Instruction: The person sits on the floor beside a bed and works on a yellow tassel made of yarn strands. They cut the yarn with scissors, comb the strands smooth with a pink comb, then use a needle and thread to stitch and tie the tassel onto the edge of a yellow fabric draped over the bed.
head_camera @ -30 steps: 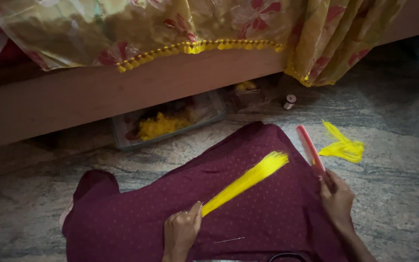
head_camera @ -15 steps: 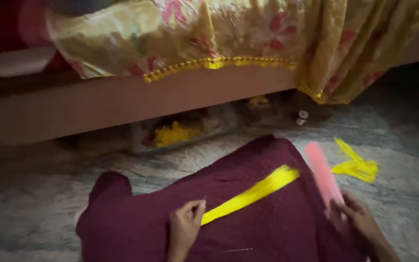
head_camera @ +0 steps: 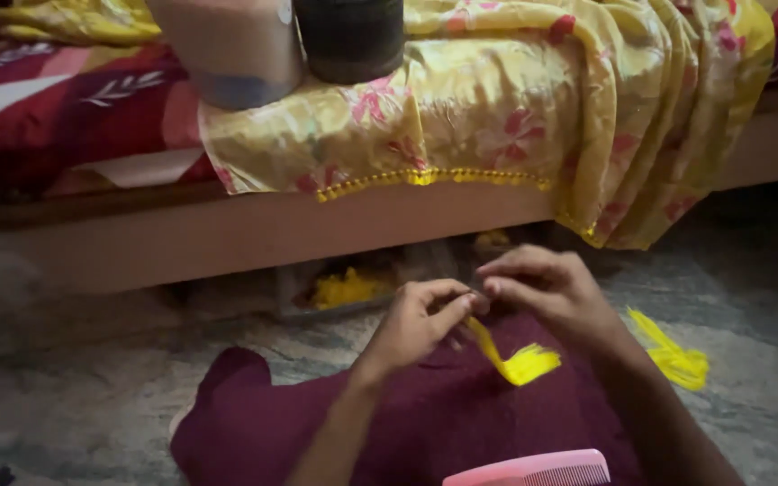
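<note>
My left hand (head_camera: 420, 322) and my right hand (head_camera: 547, 290) meet in front of me, both pinching the top end of a yellow thread tassel (head_camera: 513, 357) that hangs down and fans out at its lower end. Under the hands lies a maroon cloth (head_camera: 389, 423) spread on the floor. A pink comb (head_camera: 533, 470) rests on the cloth at the lower edge, with neither hand on it. A loose bunch of yellow threads (head_camera: 673, 355) lies on the floor to the right.
A low wooden bed (head_camera: 254, 229) runs across the back, draped with a yellow floral cloth (head_camera: 497, 108). Two containers (head_camera: 281, 40) stand on it. A tray with yellow material (head_camera: 344, 290) sits under the bed. The floor (head_camera: 65, 396) is grey stone.
Both hands rose off the maroon cloth and came together, lifting the yellow tassel. My right hand let go of the pink comb, which now lies on the cloth. The camera tilted up.
</note>
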